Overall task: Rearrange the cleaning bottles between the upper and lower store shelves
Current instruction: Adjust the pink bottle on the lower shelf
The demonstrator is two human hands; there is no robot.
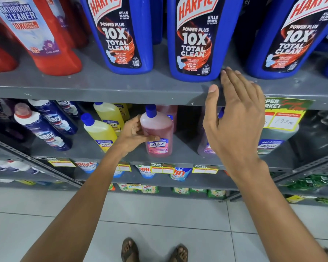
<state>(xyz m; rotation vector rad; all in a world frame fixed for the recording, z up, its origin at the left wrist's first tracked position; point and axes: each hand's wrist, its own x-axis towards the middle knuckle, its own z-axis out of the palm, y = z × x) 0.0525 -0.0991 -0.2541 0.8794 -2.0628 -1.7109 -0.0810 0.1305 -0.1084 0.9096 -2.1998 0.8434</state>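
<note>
Pink liquid fills the translucent plastic Lizol bottle with the blue screw cap [157,132], and that bottle is what my left hand [135,136] is wrapped around, thumb across the label, fingers behind. It stands on the lower grey metal shelf [133,157], near the front edge, upright with a slight lean; its long axis runs from base to cap, and the cap points up toward the underside of the upper grey metal shelf [106,87]. It lies left of and below my right hand [235,118], so the left is plainly the nearer one. My right hand is spread, gripping nothing, its fingertips at the upper shelf's lip beside the base of the middle blue Harpic bottle [195,40]. I judge the lift must first come toward me to clear that lip. Yellow Lizol bottles [100,131] stand just left.
</note>
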